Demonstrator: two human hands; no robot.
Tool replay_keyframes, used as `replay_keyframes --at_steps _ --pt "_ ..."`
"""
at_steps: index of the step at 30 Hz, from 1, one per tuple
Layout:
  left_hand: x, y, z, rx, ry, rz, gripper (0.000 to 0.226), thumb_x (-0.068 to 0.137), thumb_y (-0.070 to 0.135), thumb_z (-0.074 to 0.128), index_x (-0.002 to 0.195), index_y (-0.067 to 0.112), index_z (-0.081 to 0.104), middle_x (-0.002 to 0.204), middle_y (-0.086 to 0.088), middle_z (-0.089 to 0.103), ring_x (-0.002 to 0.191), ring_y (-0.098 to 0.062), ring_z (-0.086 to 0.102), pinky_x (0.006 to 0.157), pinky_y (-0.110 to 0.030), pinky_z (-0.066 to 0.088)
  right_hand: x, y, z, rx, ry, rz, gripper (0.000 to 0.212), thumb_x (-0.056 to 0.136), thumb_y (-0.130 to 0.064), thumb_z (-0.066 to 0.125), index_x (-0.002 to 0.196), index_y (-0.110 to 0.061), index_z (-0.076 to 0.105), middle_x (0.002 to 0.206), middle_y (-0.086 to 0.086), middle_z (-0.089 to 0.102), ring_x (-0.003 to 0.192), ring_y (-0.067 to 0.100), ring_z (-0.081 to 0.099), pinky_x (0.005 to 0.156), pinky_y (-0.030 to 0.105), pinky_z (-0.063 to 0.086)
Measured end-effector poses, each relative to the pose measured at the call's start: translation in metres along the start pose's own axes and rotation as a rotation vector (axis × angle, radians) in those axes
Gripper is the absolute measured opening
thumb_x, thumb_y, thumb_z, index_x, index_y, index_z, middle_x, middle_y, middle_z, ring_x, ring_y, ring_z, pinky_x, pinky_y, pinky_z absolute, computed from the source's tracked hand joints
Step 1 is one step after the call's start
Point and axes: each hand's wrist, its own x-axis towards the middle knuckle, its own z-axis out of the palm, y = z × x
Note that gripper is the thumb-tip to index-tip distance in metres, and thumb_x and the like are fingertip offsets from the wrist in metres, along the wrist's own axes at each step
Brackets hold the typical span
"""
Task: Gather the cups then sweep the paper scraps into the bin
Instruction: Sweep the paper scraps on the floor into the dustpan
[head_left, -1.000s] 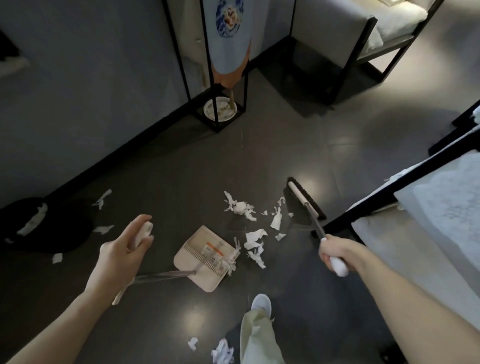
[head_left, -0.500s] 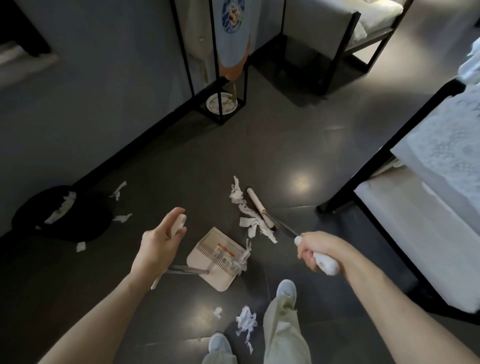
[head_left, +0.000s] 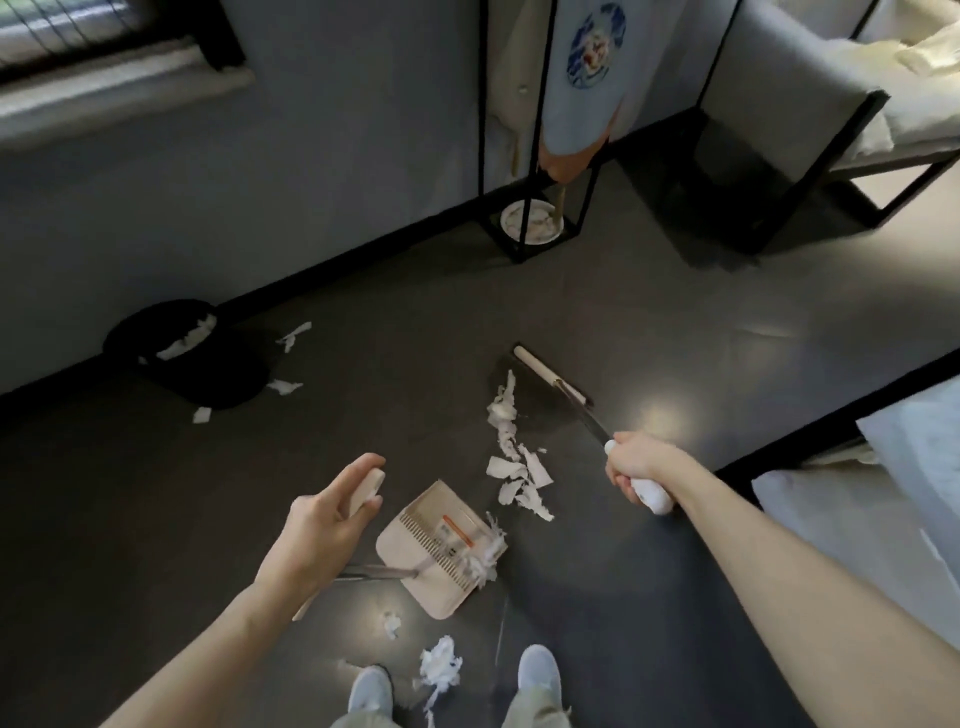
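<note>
Right hand (head_left: 636, 470) clenches the white-handled black broom (head_left: 550, 376); left hand (head_left: 327, 519) grips the beige plastic dustpan (head_left: 441, 551) by its handle. Torn white paper scraps (head_left: 514, 467) trail lengthwise between broom and dustpan across the dark floor (head_left: 675, 312).

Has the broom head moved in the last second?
Yes. Against the white plate, the broom head has swept left, up to the paper scraps.
</note>
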Motion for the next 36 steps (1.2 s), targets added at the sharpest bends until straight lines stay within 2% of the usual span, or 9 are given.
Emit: replay_keyframes --at_steps 4,6,8,10,14,20,24,30,36 --pt "-0.012 0.005 0.024 -0.014 0.07 -0.059 0.037 0.09 0.03 0.059 0.114 0.057 0.05 0.057 0.007 0.055 0.051 -0.008 0.049 0.061 -0.025 0.045 0.032 -0.002 -0.015 -0.171 -0.03 -0.11 0.044 0.089 0.002 0.043 0.132 -0.004 0.046 0.069 0.003 0.044 0.053 0.014 0.043 0.029 0.012 0.037" --pt "-0.02 0.007 0.035 -0.015 0.096 -0.065 0.041 0.09 0.03 0.058 0.105 0.066 0.046 0.047 0.01 0.049 0.044 -0.008 0.042 0.054 -0.026 0.042 0.042 -0.003 -0.018 -0.241 -0.083 -0.103 0.026 0.088 0.002 0.043 0.104 -0.017 0.05 0.068 0.003 0.043 0.053 0.015 0.044 0.031 0.014 0.039" --pt "-0.026 0.01 0.044 -0.024 0.129 -0.062 0.043 0.09 0.03 0.058 0.103 0.069 0.045 0.045 0.012 0.047 0.042 -0.008 0.039 0.051 -0.026 0.039 0.042 0.001 -0.019 -0.34 -0.153 -0.018 0.017 0.083 0.004 0.042 0.083 -0.012 0.048 0.061 0.008 0.046 0.049 0.017 0.044 0.04 0.023 0.04" --pt "-0.028 0.014 0.051 -0.039 0.172 -0.078 0.037 0.09 0.029 0.058 0.107 0.061 0.049 0.046 0.009 0.046 0.043 -0.008 0.041 0.05 -0.023 0.04 0.034 0.012 -0.018 -0.416 -0.193 0.058 0.018 0.081 0.003 0.041 0.095 -0.002 0.051 0.056 0.01 0.049 0.043 0.016 0.044 0.045 0.023 0.038" --pt "-0.021 0.028 0.066 -0.05 0.184 -0.089 0.034 0.092 0.03 0.056 0.118 0.051 0.049 0.072 0.005 0.062 0.053 -0.009 0.057 0.053 -0.024 0.047 -0.003 0.048 -0.006 -0.546 -0.201 0.028 0.044 0.081 0.001 0.036 0.124 -0.009 0.036 0.061 0.009 0.052 0.036 0.012 0.045 0.041 0.016 0.04" --pt "-0.03 0.045 0.083 -0.089 0.186 -0.034 0.039 0.095 0.029 0.052 0.13 0.044 0.043 0.093 -0.001 0.062 0.06 -0.011 0.053 0.06 -0.028 0.046 -0.09 0.11 0.013 -0.371 -0.333 0.116 0.052 0.076 -0.001 0.036 0.125 -0.019 0.041 0.061 0.004 0.048 0.04 0.009 0.039 0.042 0.017 0.035" --pt "-0.049 0.043 0.086 -0.118 0.14 0.0 0.039 0.096 0.029 0.05 0.13 0.047 0.041 0.1 -0.002 0.06 0.065 -0.015 0.054 0.061 -0.029 0.048 -0.142 0.139 0.01 -0.068 -0.449 0.207 0.046 0.083 0.006 0.043 0.119 -0.022 0.05 0.049 -0.001 0.036 0.035 0.006 0.031 0.035 0.014 0.027" --pt "-0.103 0.029 0.092 -0.096 0.104 0.03 0.038 0.096 0.028 0.051 0.126 0.049 0.042 0.092 0.001 0.058 0.059 -0.013 0.057 0.049 -0.022 0.044 -0.196 0.179 -0.009 0.271 -0.456 0.202 0.05 0.089 0.007 0.04 0.118 -0.032 0.048 0.048 -0.001 0.038 0.031 0.002 0.032 0.028 0.011 0.027" --pt "-0.146 0.029 0.091 -0.031 0.096 0.058 0.036 0.095 0.027 0.053 0.127 0.043 0.046 0.075 0.006 0.057 0.058 -0.008 0.052 0.059 -0.026 0.043 -0.211 0.203 -0.025 0.353 -0.364 0.231 0.047 0.088 0.007 0.043 0.113 -0.03 0.053 0.045 0.0 0.04 0.031 0.004 0.034 0.028 0.012 0.028"
